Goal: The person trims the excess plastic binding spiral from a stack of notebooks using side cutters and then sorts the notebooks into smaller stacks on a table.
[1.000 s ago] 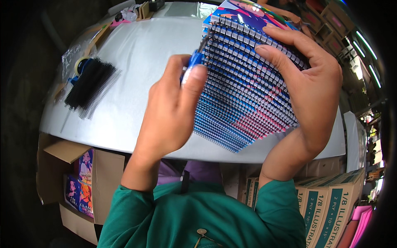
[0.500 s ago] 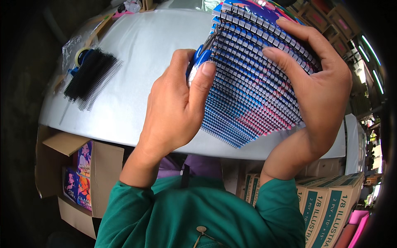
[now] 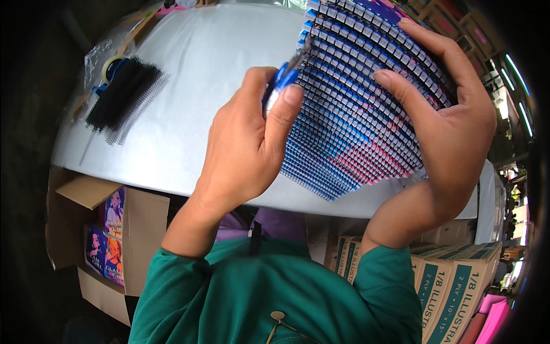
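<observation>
A tall stack of spiral-bound notebooks stands on the table, its rows of dark wire binding facing me and fanning out at a slant. My left hand is closed round blue-and-white handled pliers. Their metal jaws touch the left ends of the bindings, in the upper part of the stack; exactly what they grip is too small to tell. My right hand holds the stack from the right, thumb against the bindings and fingers over the top covers, which are purple and colourful.
Black wire coils lie at the table's left beside a tape roll and clear plastic. Below the pale table, an open carton at left holds colourful notebooks. Several brown cartons stand at lower right.
The pliers' jaws have moved slightly up and right along the binding ends. The right hand has shifted a little right and down, and the view has turned slightly.
</observation>
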The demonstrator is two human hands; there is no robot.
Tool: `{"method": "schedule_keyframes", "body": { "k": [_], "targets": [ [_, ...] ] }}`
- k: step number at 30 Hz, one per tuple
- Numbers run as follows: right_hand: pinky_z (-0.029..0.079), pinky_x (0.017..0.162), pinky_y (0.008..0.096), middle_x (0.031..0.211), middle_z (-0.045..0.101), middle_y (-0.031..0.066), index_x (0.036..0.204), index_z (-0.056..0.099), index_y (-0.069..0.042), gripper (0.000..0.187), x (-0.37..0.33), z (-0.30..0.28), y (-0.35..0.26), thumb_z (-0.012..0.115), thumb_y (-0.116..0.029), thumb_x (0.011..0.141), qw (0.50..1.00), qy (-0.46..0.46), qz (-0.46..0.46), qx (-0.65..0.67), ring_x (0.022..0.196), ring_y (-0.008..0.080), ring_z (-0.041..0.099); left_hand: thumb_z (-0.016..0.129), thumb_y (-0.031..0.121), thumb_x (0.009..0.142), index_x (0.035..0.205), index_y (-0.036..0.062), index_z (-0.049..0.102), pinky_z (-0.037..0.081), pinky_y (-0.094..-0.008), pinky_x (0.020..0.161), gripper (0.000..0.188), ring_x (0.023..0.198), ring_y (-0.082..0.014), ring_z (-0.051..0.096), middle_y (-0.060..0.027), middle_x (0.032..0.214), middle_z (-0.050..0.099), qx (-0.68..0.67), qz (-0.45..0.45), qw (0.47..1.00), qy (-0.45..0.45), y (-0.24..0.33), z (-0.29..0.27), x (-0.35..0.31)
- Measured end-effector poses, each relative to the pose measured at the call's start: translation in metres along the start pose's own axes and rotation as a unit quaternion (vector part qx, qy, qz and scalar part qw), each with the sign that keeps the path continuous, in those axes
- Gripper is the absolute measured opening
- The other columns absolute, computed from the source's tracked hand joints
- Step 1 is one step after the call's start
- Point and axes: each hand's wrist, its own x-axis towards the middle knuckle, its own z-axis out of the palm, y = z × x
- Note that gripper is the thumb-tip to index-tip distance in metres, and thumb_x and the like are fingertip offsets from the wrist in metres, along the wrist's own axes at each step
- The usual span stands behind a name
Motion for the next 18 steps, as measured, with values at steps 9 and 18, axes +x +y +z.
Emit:
{"method": "schedule_keyframes", "body": {
  "k": [9, 18],
  "targets": [
    [0.054, 0.074, 0.0241, 0.098, 0.066, 0.0112, 0.11, 0.062, -0.002, 0.038, 0.001, -0.002, 0.005, 0.071, 0.0, 0.073, 0.999, -0.015, -0.025, 0.016, 0.084, 0.0139, 0.065, 0.025, 0.053, 0.095, 0.118, -0.0019, 0.047, 0.05, -0.0308, 0.069, 0.064, 0.073, -0.0227, 0.061, -0.0127, 0.086, 0.061, -0.653, -0.15, 0.698, -0.252, -0.009, -0.004, 0.006],
    [0.054, 0.074, 0.0237, 0.099, 0.066, 0.0115, 0.11, 0.062, -0.002, 0.042, -0.001, 0.0, 0.001, 0.074, 0.0, 0.07, 0.999, -0.003, -0.019, -0.036, 0.084, 0.0145, 0.065, 0.037, 0.047, 0.096, 0.113, -0.0016, 0.05, 0.042, -0.0248, 0.065, 0.053, 0.072, -0.0132, 0.055, -0.0067, 0.081, 0.058, -0.408, -0.046, 0.903, -0.122, -0.01, 0.004, -0.006]
  ]
}}
